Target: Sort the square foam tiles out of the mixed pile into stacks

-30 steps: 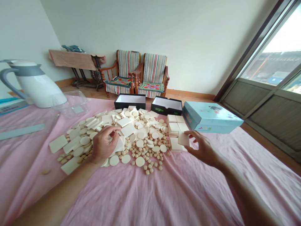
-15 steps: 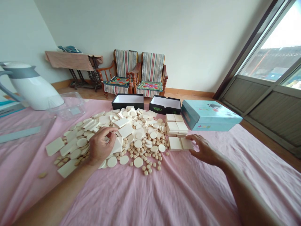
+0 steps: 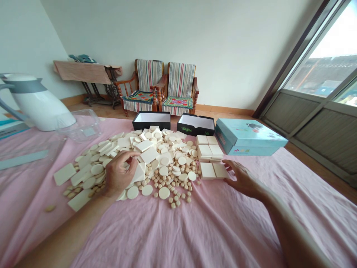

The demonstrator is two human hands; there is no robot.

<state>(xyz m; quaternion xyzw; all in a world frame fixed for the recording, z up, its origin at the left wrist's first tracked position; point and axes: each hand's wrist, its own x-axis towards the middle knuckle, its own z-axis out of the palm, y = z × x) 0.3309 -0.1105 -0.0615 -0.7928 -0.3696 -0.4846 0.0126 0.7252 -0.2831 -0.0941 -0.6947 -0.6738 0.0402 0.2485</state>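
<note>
The pale square tile has just gone from tilted in the air to flat on the pink cloth, at 3 o'clock of the mixed pile; it sits beside another square, so the front row is two across like the stacks at its 12. Right hand half open around the tile's right edge, grip unclear; left hand curls loosely at the pile's 8 o'clock, unmoved, hold can't be told.

White tile partly behind left grip, pitcher handle partly beyond left edge.
</note>
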